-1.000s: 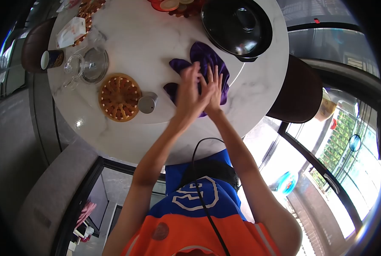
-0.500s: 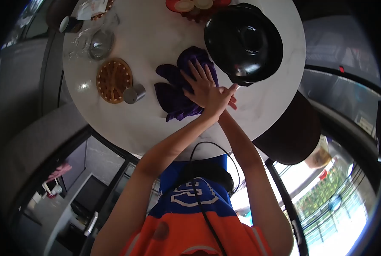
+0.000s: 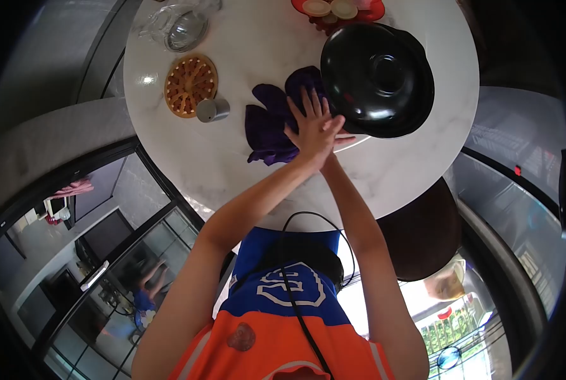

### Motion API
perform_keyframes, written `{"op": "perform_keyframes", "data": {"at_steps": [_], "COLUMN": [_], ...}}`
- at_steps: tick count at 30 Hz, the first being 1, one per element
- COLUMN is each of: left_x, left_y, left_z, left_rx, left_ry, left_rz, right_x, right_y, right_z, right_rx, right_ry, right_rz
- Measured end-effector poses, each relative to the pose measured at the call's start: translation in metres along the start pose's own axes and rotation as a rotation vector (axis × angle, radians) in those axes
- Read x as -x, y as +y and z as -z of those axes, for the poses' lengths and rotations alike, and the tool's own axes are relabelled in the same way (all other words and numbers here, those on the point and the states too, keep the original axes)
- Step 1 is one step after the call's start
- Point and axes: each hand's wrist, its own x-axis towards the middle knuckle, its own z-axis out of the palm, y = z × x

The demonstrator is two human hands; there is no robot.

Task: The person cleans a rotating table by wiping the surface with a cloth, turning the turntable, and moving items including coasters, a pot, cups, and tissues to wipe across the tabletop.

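A crumpled purple cloth (image 3: 264, 130) lies on the round table, just left of a lidded black pot (image 3: 375, 79). My right hand (image 3: 307, 117) rests palm down on the cloth, fingers spread. Over its wrist crosses my left hand (image 3: 328, 130), with fingers apart and pointing right toward the pot's near edge. Its fingertips are close to a thin white curved rim (image 3: 359, 142) below the pot; whether they touch it I cannot tell. Part of the left hand's fingers is hidden.
A round patterned wooden trivet (image 3: 191, 76) with a grey metal cup (image 3: 213, 110) beside it lies left. Behind are clear glassware (image 3: 186, 30) and a red dish (image 3: 375, 11) holding pale round pieces. A dark chair (image 3: 422, 234) stands at right; a black cable hangs before me.
The view has shifted and turned slightly. The pot now sits nearer the cloth and my hands; its front handle no longer shows and a white rim appears. Both hands stay crossed.
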Motion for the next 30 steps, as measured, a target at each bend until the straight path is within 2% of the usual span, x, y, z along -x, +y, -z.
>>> {"op": "perform_keyframes", "data": {"at_steps": [1,2,3,4,5,7,11,15,19,21,22,23,25,29,30], "left_x": [0.001,-0.008,-0.022,-0.03,-0.036,-0.048,-0.061,-0.065,-0.081,-0.081,-0.088,-0.093,-0.099,-0.1,-0.1], "left_y": [0.019,0.043,0.065,0.077,0.092,0.109,0.114,0.122,0.132,0.127,0.13,0.132,0.134,0.134,0.137], "left_z": [-0.014,0.0,0.015,0.015,0.007,0.005,0.015,0.009,0.001,-0.013,-0.007,-0.001,0.011,0.008,0.004], "left_rx": [-0.505,-0.544,-0.576,-0.613,-0.645,-0.719,-0.799,-0.816,-0.888,-1.009,-1.069,-1.068,-1.002,-1.057,-1.167], "left_ry": [0.27,0.163,0.052,0.052,0.065,0.007,-0.058,-0.034,-0.028,-0.028,-0.132,-0.129,-0.311,-0.304,-0.303], "left_rz": [0.108,0.234,0.365,0.275,0.291,0.294,0.342,0.357,0.308,0.183,0.249,0.249,0.229,0.278,0.295], "right_x": [0.005,0.011,0.016,0.021,0.021,0.029,0.041,0.06,0.064,0.061,0.06,0.059,0.056,0.063,0.065], "right_y": [0.009,0.019,0.021,0.023,0.024,0.026,0.03,0.04,0.035,0.027,0.023,0.021,0.022,0.036,0.038], "right_z": [-0.007,-0.015,-0.006,0.003,0.015,0.02,0.031,0.048,0.036,0.032,0.032,0.033,0.04,0.046,0.045], "right_rx": [-0.061,-0.118,-0.089,-0.059,-0.128,-0.06,-0.178,-0.237,-0.193,-0.176,-0.199,-0.223,-0.233,-0.225,-0.2], "right_ry": [-0.087,-0.171,-0.153,-0.134,-0.132,-0.144,-0.219,-0.177,-0.068,-0.032,-0.069,-0.105,-0.09,-0.135,-0.139], "right_rz": [-0.037,-0.08,-0.074,-0.069,-0.052,0.016,-0.032,0.06,0.07,0.055,0.073,0.091,0.125,0.233,0.25]}}
